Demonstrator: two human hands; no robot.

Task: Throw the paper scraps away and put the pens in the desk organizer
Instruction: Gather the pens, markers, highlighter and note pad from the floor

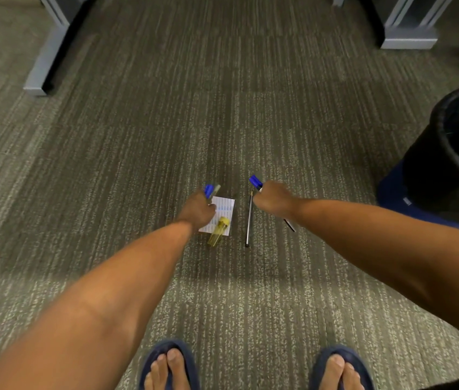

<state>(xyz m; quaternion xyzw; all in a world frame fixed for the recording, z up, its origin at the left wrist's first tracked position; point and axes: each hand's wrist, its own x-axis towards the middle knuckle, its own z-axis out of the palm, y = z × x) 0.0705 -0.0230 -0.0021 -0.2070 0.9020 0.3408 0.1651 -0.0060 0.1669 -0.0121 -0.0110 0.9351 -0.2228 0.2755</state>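
Both arms reach down to the carpet. My left hand [198, 210] is closed around a blue-capped pen [210, 190] and rests over a white lined paper scrap [225, 206]. A yellow highlighter [218, 231] lies on that scrap's lower edge. My right hand [272, 199] is closed around another blue-capped pen [255, 182], whose dark tip sticks out below the wrist. A thin dark pencil [249, 220] lies on the carpet between the two hands, just left of my right hand. No desk organizer is in view.
A black waste bin [448, 164] with a dark liner stands at the right. Grey desk legs [45, 60] stand at the far left and another grey base [408, 32] at the far right. My feet in blue sandals [166, 367] are at the bottom edge.
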